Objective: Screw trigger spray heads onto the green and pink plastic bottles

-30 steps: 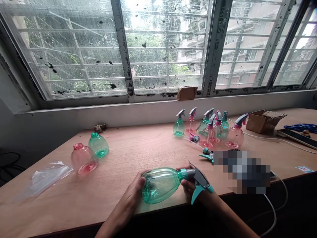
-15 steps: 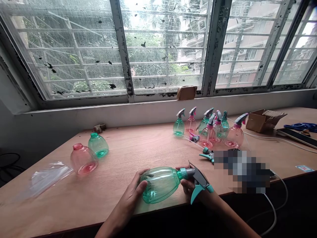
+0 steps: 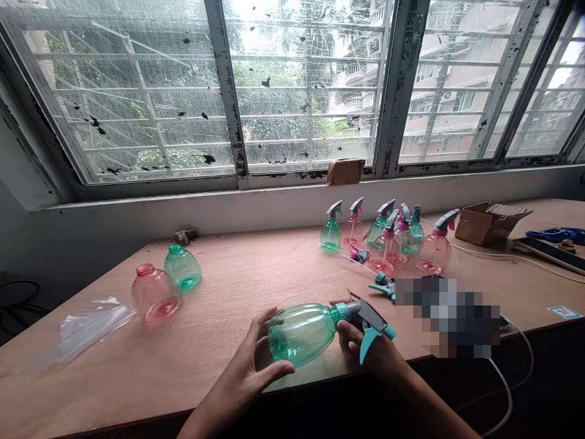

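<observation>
A clear green spray bottle (image 3: 299, 332) lies on its side above the near edge of the wooden table (image 3: 256, 274), its grey and teal trigger head (image 3: 368, 323) pointing right. My right hand (image 3: 365, 347) is closed around the bottle's neck just under the trigger head. My left hand (image 3: 253, 366) cups the bottle's base from below, thumb and fingers spread and only loosely touching it.
A pink (image 3: 153, 296) and a green (image 3: 183, 268) bottle without heads stand at left beside a clear plastic bag (image 3: 86, 326). Several finished spray bottles (image 3: 388, 241) cluster at the back right, loose trigger heads (image 3: 381, 281) before them. A cardboard box (image 3: 487, 222) and white cable (image 3: 503, 372) lie right.
The bottle has lifted slightly and shifted right. My left hand slid from gripping the side of the base to under it, its fingers opening.
</observation>
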A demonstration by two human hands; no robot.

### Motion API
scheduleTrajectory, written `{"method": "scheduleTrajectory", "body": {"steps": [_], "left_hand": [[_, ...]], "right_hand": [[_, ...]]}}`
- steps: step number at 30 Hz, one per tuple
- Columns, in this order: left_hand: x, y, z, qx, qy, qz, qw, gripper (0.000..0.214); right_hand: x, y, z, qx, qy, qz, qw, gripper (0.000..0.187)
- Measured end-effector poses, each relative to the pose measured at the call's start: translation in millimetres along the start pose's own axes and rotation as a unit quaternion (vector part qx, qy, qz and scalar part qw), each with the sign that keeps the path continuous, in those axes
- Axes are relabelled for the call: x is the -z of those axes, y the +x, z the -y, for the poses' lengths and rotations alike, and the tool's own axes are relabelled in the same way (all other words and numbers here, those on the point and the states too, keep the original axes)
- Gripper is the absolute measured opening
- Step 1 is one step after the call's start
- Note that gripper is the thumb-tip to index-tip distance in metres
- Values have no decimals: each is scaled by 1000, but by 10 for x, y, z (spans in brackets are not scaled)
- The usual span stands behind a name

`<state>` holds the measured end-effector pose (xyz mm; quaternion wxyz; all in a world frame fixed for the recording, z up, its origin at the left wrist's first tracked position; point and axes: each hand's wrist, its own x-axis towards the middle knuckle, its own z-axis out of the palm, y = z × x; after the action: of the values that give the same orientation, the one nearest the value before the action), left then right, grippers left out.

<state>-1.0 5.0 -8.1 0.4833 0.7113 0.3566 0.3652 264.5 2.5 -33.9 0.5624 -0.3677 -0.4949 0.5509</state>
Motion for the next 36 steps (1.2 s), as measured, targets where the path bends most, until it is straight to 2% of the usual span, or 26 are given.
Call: {"method": "scheduleTrajectory", "body": {"steps": [6,12,17,20,22,25,29,33,36], "left_hand": [[9,-12,-18,12,2,10,1000,71],[26,11,-59,7,36,-18,999,71],[14,27,-88,38,-10,-68,997,77],[21,25,-101,38,-15,-59,997,73],[23,13,-108,32,5,-43,999,68],[11,-14,-110,33,32,-17,999,62],[-12,-27,-59,9,16,2,1000,62],[-16,2,53,-45,67,-36,996,84],[-16,27,108,-62,75,-60,993,98]], "right_hand": [[8,7,10,68,-30,-4,997,39],[14,-4,39,44,-5,40,998,40],[11,-54,32,15,12,89,996,40],[20,-40,11,23,11,103,994,41],[32,-13,-6,36,13,96,995,41],[44,23,-16,49,12,54,997,39],[31,32,-11,36,18,30,999,39],[-2,20,-13,4,51,11,999,41],[-18,4,-2,11,65,4,998,41]]}}
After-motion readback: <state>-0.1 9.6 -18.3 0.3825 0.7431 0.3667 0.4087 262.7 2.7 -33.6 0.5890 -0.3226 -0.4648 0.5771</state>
